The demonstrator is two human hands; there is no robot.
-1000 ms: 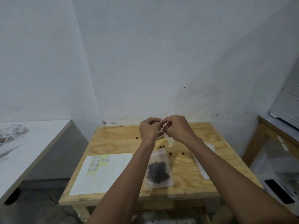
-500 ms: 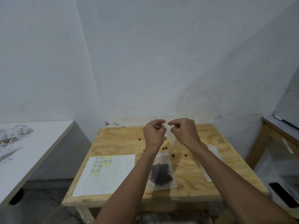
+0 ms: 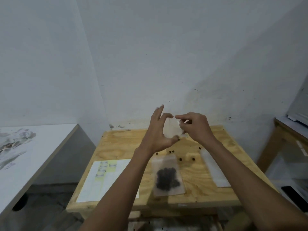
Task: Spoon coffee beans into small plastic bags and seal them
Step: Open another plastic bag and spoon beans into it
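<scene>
Above the far half of the wooden table (image 3: 126,147), my two hands hold a small clear plastic bag (image 3: 171,129) that is hard to make out against the wall. My left hand (image 3: 158,132) holds it between curled index finger and thumb, the other fingers pointing up. My right hand (image 3: 195,127) pinches the bag's right upper edge. A filled bag of dark coffee beans (image 3: 167,178) lies flat on the table below my hands. Several loose beans (image 3: 180,158) are scattered near it. No spoon shows.
A sheet of labels (image 3: 103,177) lies at the table's front left. A white strip of flat bags (image 3: 215,170) lies at the right, with a small pale object (image 3: 190,156) beside it. A white table (image 3: 33,147) stands left and a wooden stand (image 3: 283,134) right.
Both hands have risen and drawn slightly apart. My left hand's outer fingers have straightened upward, and the clear bag now spreads between the two hands.
</scene>
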